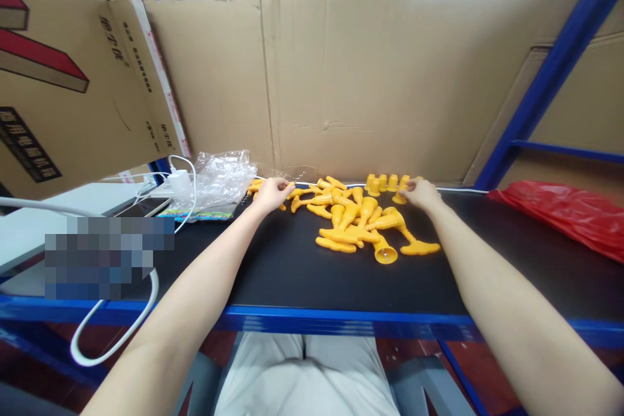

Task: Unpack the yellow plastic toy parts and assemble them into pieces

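Observation:
At the back of the black tabletop, my left hand [273,195] is closed in a pinch at the left end of a pile. A bit of yellow and a thin spiral [300,176] like a corkscrew's worm show at its fingertips. My right hand [422,195] has its fingers closed on a small yellow bell-shaped cup [400,197], at the end of a row of upright yellow cups [383,182]. Between the hands lies the pile of yellow plastic corkscrews [348,211] with T-shaped handles. One bell-mouthed piece [385,254] faces me, with metal visible inside.
Clear plastic wrap [219,179], a white charger [179,184] with cables and a phone [143,207] are on the left. A red plastic bag [565,211] lies at the right. Cardboard [365,84] walls the back; a blue metal edge [341,321] runs along the front.

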Tool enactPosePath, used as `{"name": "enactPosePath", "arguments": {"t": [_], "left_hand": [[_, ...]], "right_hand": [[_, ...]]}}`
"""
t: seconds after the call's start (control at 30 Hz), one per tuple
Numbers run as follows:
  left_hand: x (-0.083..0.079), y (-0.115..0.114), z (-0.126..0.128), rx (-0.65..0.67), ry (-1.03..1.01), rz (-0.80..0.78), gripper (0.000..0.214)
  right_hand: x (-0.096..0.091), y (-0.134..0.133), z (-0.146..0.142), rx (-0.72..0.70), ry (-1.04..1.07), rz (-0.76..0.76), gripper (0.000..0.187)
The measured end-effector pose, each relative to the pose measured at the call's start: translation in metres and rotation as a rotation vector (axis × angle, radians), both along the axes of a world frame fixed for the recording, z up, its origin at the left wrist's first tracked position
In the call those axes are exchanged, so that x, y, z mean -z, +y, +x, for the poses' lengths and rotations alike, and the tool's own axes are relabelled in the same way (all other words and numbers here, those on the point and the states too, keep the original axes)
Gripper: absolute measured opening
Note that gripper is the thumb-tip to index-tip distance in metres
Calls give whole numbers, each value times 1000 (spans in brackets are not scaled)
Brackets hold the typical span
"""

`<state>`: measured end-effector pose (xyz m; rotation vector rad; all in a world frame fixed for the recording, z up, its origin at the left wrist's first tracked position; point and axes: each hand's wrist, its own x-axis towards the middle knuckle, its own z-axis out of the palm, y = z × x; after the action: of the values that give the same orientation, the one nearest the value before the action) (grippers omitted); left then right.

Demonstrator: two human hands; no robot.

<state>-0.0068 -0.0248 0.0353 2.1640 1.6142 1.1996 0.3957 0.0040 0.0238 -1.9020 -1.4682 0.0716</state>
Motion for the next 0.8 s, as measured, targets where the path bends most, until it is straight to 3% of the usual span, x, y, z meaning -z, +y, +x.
{"name": "enactPosePath", "arguments": {"t": [0.13, 0.33, 0.6, 0.8], "left_hand": [[1, 1, -1, 10, 12, -5, 23], [0, 0, 1, 8, 42, 33, 21], [-2, 2, -3, -123, 124, 265, 15], [-10, -7, -1, -181, 208, 264, 22]], "right_hand": [[6, 5, 5, -17, 98, 32, 21], [14, 9, -1, -25, 108, -52, 18], [19, 6, -3, -191, 12, -168, 11], [17, 5, -3, -201, -4, -189, 15]]}}
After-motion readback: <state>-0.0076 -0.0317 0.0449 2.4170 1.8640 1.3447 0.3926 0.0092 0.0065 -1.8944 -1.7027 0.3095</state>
